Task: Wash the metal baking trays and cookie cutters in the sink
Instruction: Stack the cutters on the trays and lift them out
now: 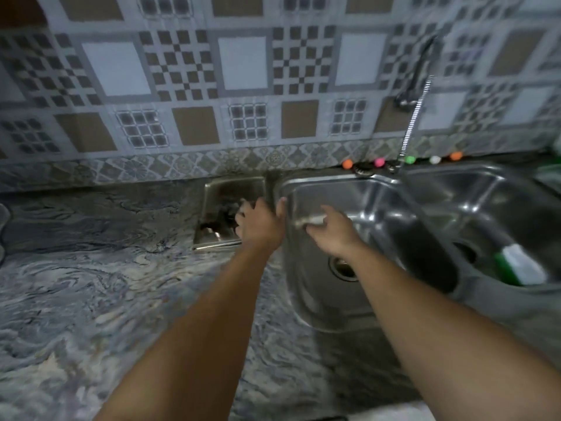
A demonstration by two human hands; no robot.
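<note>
A rectangular metal baking tray (218,189) sits on the marbled counter just left of the sink, with dark, blurred cookie cutters (221,212) inside it. My left hand (258,224) reaches over the tray's right wall. Its fingers curl down inside the tray and its thumb sticks out toward the sink's rim. My right hand (332,235) is over the left basin (379,202), against its left wall. It grips a small pale sponge-like pad (312,220), which is too blurred to identify further.
A double steel sink has a drain (343,267) in the left basin and a green-and-white sponge (520,265) in the right basin. The faucet (420,68) and a metal hose (414,120) rise behind the divider. Several coloured balls (379,161) line the sink's back edge. The marbled counter (91,284) spreads left.
</note>
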